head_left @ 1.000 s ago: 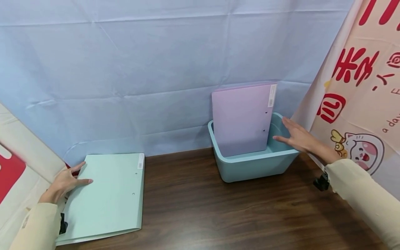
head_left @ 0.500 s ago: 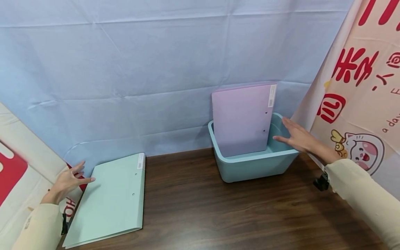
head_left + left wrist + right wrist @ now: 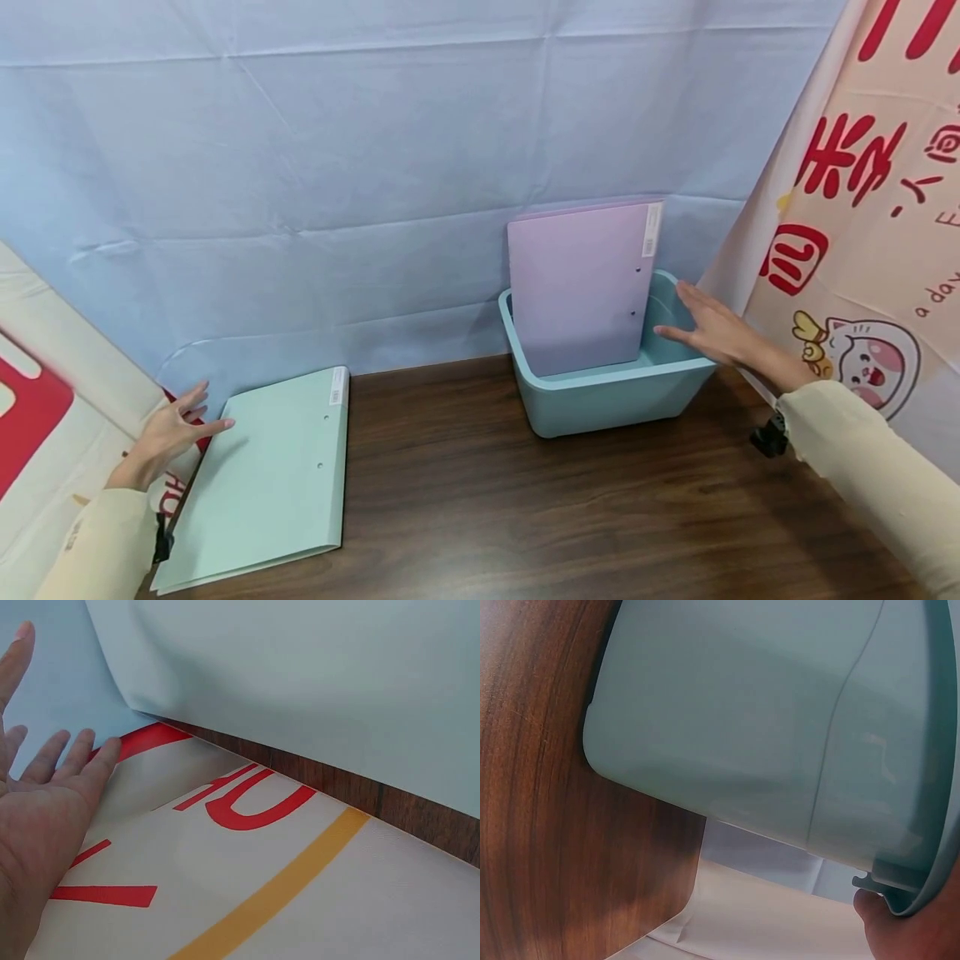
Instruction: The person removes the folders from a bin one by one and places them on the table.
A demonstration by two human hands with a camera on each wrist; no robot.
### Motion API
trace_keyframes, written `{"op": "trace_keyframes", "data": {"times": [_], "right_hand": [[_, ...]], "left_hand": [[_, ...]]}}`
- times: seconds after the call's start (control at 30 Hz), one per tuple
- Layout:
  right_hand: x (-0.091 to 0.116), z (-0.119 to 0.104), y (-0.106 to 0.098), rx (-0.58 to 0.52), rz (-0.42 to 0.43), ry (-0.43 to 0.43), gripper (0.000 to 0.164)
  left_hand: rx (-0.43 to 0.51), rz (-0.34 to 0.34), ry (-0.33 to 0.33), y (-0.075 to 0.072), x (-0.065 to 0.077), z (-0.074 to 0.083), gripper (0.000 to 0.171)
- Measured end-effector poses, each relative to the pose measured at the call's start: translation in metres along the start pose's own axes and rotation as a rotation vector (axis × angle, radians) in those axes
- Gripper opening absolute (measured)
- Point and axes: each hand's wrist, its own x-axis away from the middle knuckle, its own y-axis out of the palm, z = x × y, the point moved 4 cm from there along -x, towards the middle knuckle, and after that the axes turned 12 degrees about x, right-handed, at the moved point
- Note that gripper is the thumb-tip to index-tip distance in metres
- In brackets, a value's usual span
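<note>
In the head view, a mint-green folder (image 3: 262, 475) lies on the table at the left, with a white label on its spine. My left hand (image 3: 167, 432) hovers beside and over its left edge, fingers spread, holding nothing. In the left wrist view, that hand (image 3: 45, 817) is palm up-facing and apart from the folder's pale underside. At the right stands a blue-green plastic bin (image 3: 615, 404), with a lilac folder (image 3: 577, 292) upright in it. My right hand (image 3: 716, 325) rests at the bin's right rim, thumb and fingers extended; in the right wrist view, the rim hides part of it.
A dark wooden table (image 3: 450, 500) carries both folder and bin. Pale blue cloth (image 3: 375, 167) hangs behind. Printed banners flank the table, a banner with red characters (image 3: 862, 250) on the right and a banner with red print (image 3: 45, 400) on the left.
My left hand has let go of the mint-green folder and risen slightly right; the folder's left side now lies farther right, off the banner lettering. The right hand and bin have stayed put.
</note>
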Motion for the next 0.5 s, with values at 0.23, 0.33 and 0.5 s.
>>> {"op": "trace_keyframes", "data": {"times": [0.23, 0.33, 0.5], "right_hand": [[-0.001, -0.001, -0.002, 0.017, 0.006, -0.024, 0.107], [0.000, -0.001, -0.003, 0.020, -0.002, -0.022, 0.107], [-0.001, 0.000, -0.003, 0.020, -0.005, -0.016, 0.108]], "left_hand": [[0.006, 0.000, 0.031, 0.003, 0.001, 0.005, 0.108], [0.006, 0.002, 0.040, 0.003, -0.002, 0.009, 0.107], [0.016, -0.009, 0.052, 0.005, -0.006, 0.016, 0.105]]}}
